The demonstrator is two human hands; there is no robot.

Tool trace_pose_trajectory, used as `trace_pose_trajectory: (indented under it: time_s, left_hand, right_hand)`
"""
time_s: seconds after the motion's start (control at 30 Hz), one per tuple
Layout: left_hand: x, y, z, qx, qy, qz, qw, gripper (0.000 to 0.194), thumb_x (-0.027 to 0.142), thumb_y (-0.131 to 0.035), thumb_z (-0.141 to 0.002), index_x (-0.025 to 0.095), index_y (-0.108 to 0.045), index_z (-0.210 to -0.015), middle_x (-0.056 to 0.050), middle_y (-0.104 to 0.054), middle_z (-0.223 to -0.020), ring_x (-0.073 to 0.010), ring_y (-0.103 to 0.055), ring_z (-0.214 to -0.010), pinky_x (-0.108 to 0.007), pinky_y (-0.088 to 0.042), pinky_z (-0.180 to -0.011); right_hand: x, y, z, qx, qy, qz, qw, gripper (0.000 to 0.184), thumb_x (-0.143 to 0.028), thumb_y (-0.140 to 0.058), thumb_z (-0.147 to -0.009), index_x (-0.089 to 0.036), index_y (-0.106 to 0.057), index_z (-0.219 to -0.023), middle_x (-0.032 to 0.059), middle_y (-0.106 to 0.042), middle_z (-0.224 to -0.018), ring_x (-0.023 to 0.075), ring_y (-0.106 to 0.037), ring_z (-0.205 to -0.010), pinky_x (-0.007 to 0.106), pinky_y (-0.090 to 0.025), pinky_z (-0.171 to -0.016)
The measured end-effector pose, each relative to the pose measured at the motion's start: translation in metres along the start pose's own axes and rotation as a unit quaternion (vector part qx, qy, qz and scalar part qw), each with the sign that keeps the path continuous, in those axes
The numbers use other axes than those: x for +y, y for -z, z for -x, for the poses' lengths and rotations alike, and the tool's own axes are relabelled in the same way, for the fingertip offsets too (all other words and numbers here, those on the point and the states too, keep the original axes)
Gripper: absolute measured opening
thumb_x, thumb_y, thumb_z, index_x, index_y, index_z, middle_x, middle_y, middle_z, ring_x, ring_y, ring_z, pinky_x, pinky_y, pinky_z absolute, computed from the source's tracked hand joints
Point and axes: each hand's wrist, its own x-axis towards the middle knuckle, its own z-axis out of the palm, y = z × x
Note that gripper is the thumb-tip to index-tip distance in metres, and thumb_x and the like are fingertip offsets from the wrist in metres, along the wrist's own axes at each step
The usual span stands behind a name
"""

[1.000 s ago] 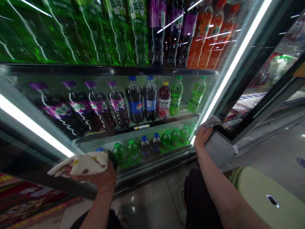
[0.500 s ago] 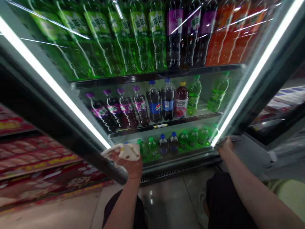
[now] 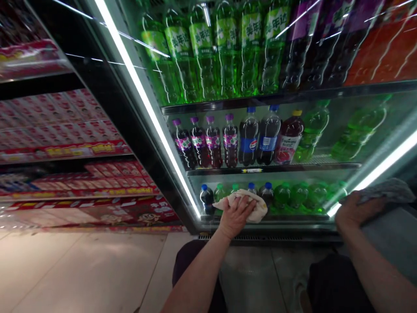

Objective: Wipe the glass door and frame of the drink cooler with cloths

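Observation:
My left hand [image 3: 235,216] presses a white cloth [image 3: 259,209] against the lower part of the glass door of a drinks fridge, its fingers bent over the cloth. Behind the cloth stand small bottles on the bottom shelf, partly covered by it. Over at the lower right, my right hand [image 3: 356,214] has hold of a grey cloth [image 3: 387,191] near the foot of the right light strip [image 3: 384,163]. That hand is somewhat blurred, and whether its cloth touches the door frame or the glass I cannot tell.
Green-drink bottles [image 3: 226,52] fill much of the upper shelf; purple-capped bottles [image 3: 230,141] and a cola bottle [image 3: 249,139] stand below. Left of the fridge, shelves carry red-and-white packages [image 3: 68,139]. Pale floor tiles [image 3: 97,269] lie beneath. Ceiling lights reflect in the glass.
The view has turned left, bringing more of the side shelves in. My left hand and its white cloth moved from the door's left edge rightward across the glass. My right hand stays near the right light strip.

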Motion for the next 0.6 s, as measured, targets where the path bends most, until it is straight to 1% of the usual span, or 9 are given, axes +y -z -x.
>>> trace_pose_trajectory:
  time_s: [0.07,0.13,0.23,0.3,0.4,0.43,0.5,0.53,0.6]
  left_hand:
    - [0.003,0.003,-0.004,-0.003,-0.035,-0.016,0.999,0.057,0.037,-0.052,-0.095,0.037,-0.042,-0.151,-0.003,-0.045,-0.160,-0.0292,-0.032,-0.146,-0.061,-0.015,-0.123]
    - [0.004,0.006,-0.007,-0.008,-0.059,-0.023,0.998,0.057,0.036,-0.052,-0.095,0.037,-0.042,-0.151,-0.001,-0.040,-0.164,-0.0278,-0.029,-0.149,-0.059,-0.019,-0.123]
    - [-0.001,0.012,-0.013,-0.010,-0.076,-0.030,0.997,0.056,0.035,-0.053,-0.095,0.039,-0.043,-0.150,0.002,-0.037,-0.165,-0.0246,-0.025,-0.152,-0.057,-0.017,-0.125]
    - [-0.009,0.013,-0.015,0.018,-0.051,-0.033,0.998,0.056,0.034,-0.055,-0.094,0.039,-0.045,-0.149,0.002,-0.042,-0.162,-0.0237,-0.022,-0.154,-0.059,-0.009,-0.128]
    - [-0.029,0.009,-0.011,0.107,0.058,-0.026,0.992,0.058,0.032,-0.060,-0.091,0.035,-0.049,-0.148,-0.005,-0.051,-0.155,-0.0276,-0.020,-0.156,-0.062,-0.002,-0.128]
    - [-0.037,0.007,-0.009,0.131,0.104,-0.022,0.986,0.059,0.031,-0.061,-0.089,0.032,-0.050,-0.148,-0.009,-0.051,-0.155,-0.0299,-0.019,-0.156,-0.063,-0.001,-0.127]
    - [-0.054,0.004,-0.002,0.150,0.208,-0.008,0.966,0.060,0.032,-0.061,-0.089,0.023,-0.050,-0.148,-0.019,-0.046,-0.156,-0.0355,-0.017,-0.157,-0.068,-0.003,-0.125]
    - [-0.063,0.003,0.001,0.156,0.276,0.004,0.948,0.061,0.034,-0.061,-0.089,0.019,-0.049,-0.147,-0.023,-0.042,-0.158,-0.0377,-0.017,-0.157,-0.070,-0.004,-0.125]
    - [-0.081,0.004,0.005,0.179,0.419,0.034,0.890,0.068,0.041,-0.061,-0.090,0.009,-0.045,-0.147,-0.030,-0.033,-0.160,-0.0412,-0.015,-0.157,-0.073,-0.008,-0.123]
  right_hand:
    - [0.001,-0.006,0.007,-0.002,0.121,0.049,0.991,0.088,-0.054,-0.050,-0.094,-0.013,-0.016,-0.164,0.0224,-0.014,-0.168,0.0423,-0.010,-0.156,0.064,-0.008,-0.125]
    - [-0.005,-0.011,0.020,-0.009,0.231,0.073,0.970,0.094,-0.054,-0.054,-0.093,-0.012,-0.009,-0.164,0.0244,-0.013,-0.167,0.0476,-0.013,-0.154,0.072,-0.015,-0.120]
    - [-0.020,-0.019,0.045,-0.011,0.382,0.104,0.918,0.100,-0.055,-0.060,-0.089,-0.013,-0.009,-0.164,0.0282,-0.011,-0.166,0.0512,-0.018,-0.151,0.078,-0.026,-0.111]
    - [-0.028,-0.023,0.064,-0.014,0.463,0.122,0.878,0.094,-0.054,-0.063,-0.087,-0.010,-0.022,-0.160,0.0311,-0.013,-0.164,0.0527,-0.021,-0.149,0.078,-0.031,-0.106]
    - [-0.035,-0.027,0.086,-0.033,0.539,0.137,0.831,0.070,-0.052,-0.067,-0.083,-0.013,-0.051,-0.139,0.0278,-0.020,-0.162,0.0520,-0.023,-0.146,0.073,-0.034,-0.104]
    - [-0.038,-0.027,0.091,-0.043,0.554,0.140,0.820,0.062,-0.052,-0.068,-0.081,-0.015,-0.057,-0.130,0.0252,-0.022,-0.161,0.0513,-0.024,-0.145,0.071,-0.035,-0.104]
    - [-0.043,-0.026,0.098,-0.061,0.576,0.142,0.803,0.050,-0.051,-0.072,-0.079,-0.019,-0.064,-0.116,0.0207,-0.027,-0.159,0.0500,-0.026,-0.145,0.069,-0.035,-0.105]
    - [-0.046,-0.026,0.100,-0.065,0.586,0.139,0.796,0.046,-0.050,-0.073,-0.079,-0.020,-0.065,-0.112,0.0193,-0.028,-0.159,0.0497,-0.026,-0.145,0.068,-0.035,-0.106]
    - [-0.052,-0.024,0.103,-0.067,0.604,0.125,0.784,0.044,-0.049,-0.075,-0.079,-0.021,-0.066,-0.110,0.0178,-0.027,-0.160,0.0495,-0.026,-0.146,0.068,-0.035,-0.107]
